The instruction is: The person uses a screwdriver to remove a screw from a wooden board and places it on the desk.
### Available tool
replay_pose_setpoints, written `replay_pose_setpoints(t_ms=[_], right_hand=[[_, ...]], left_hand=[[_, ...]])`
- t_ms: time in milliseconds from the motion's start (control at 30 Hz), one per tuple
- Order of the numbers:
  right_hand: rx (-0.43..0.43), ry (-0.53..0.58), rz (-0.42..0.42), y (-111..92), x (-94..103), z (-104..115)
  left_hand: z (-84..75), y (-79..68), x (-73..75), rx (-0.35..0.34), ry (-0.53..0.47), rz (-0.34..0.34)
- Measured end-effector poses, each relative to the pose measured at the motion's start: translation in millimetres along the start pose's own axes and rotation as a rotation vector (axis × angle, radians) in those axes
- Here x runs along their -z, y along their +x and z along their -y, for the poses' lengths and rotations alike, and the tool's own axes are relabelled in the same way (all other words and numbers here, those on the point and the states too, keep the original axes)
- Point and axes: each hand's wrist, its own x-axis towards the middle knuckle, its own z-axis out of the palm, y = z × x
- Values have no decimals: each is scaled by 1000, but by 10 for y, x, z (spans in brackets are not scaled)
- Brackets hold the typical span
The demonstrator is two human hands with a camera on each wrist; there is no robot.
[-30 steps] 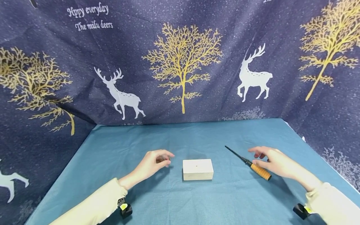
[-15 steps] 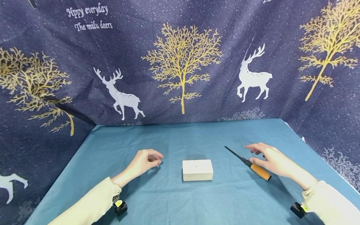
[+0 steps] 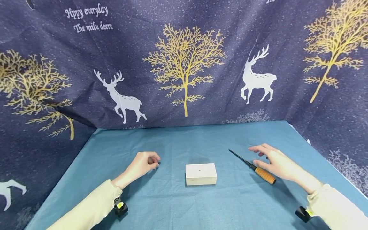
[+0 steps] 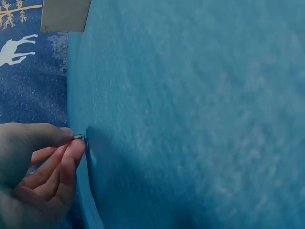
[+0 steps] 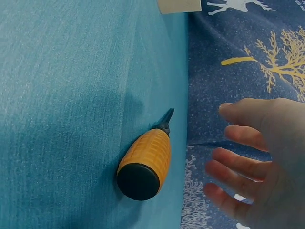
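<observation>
Between thumb and fingertips, my left hand (image 3: 145,163) pinches a small metal screw (image 4: 78,137), mostly covered by the fingers. To its right, a pale wooden block (image 3: 201,174) with a small hole in its top lies on the blue cloth. A screwdriver (image 3: 253,166) with an orange-brown ribbed handle and black shaft rests farther right, its tip pointing away and to the left. My right hand (image 3: 273,161) hovers beside the screwdriver with loosely bent fingers and nothing in them. The right wrist view shows the handle's black end cap (image 5: 138,182) apart from the fingers.
A blue cloth (image 3: 172,204) covers the table. Behind it hangs a dark blue curtain (image 3: 161,95) printed with deer and golden trees, which also closes off both sides. Each wrist carries a small black camera.
My left hand has drawn back to the left, away from the block, with the screw in its fingers. The right hand has shifted slightly left and away. Block and screwdriver stay put.
</observation>
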Motion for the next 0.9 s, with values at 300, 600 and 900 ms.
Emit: replay_pose_setpoints(t_ms=[300, 600, 900], right_hand=[[1, 5, 1, 0, -29, -2], [14, 10, -17, 0, -6, 16], [3, 10, -8, 5, -25, 49]], left_hand=[[59, 6, 17, -7, 39, -3], [110, 19, 32, -71, 94, 23], [147, 10, 64, -89, 106, 75]])
